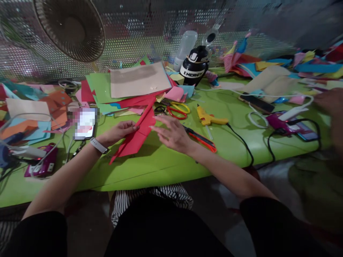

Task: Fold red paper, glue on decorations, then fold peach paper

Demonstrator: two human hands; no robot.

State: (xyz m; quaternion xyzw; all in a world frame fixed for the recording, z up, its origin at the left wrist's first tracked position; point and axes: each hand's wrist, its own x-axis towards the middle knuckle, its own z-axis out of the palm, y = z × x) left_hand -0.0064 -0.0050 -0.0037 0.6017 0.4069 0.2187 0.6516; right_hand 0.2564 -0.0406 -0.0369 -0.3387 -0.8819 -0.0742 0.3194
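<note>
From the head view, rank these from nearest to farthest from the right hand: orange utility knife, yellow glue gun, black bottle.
From the right hand:
1. Orange utility knife, just to its right, next to the wrist.
2. Yellow glue gun, farther right and slightly back.
3. Black bottle, at the back of the green table, near the mesh.

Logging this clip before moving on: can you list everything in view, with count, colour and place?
folded paper: 1, red, table centre
paper sheets: many, mixed colours, back of table
scissors: 2, red and yellow handles, centre
glue gun: 1, yellow, centre right
utility knife: 1, orange, by right hand
bottle: 1, black, back centre
fan: 1, beige, back left
phone: 1, left
table: 1, green
left hand: fingers on the paper
right hand: open, beside the paper
</note>
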